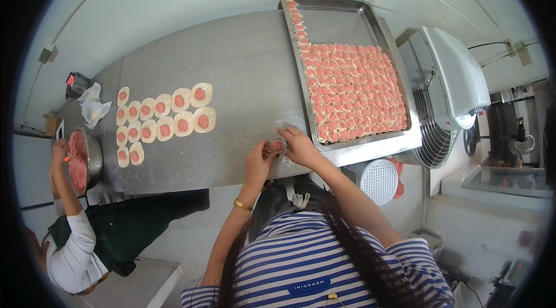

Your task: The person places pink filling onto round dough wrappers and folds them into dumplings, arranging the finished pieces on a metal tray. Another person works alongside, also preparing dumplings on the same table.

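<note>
Close to the table's front edge, a small dumpling point(277, 146) of pale dough with pink filling sits between my hands. My left hand point(259, 155) pinches its left side, a gold band on that wrist. From the right, the fingers of my right hand point(297, 144) curl round its other side. Flour dusts the metal just behind them. Off to the left lie rows of flat round wrappers point(183, 124), most with a pink dab of filling. Right of my hands, a big metal tray point(301, 70) holds many open-topped dumplings point(354, 93) in tight rows; its far part is bare metal.
At the far left a co-worker's hand point(59, 151) is at a steel bowl point(94, 160) of pink filling. A crumpled plastic bag point(94, 105) lies behind it. Right of the tray stands a white mixer point(452, 79) with a wire guard. Below the table edge is a white perforated basket point(379, 181).
</note>
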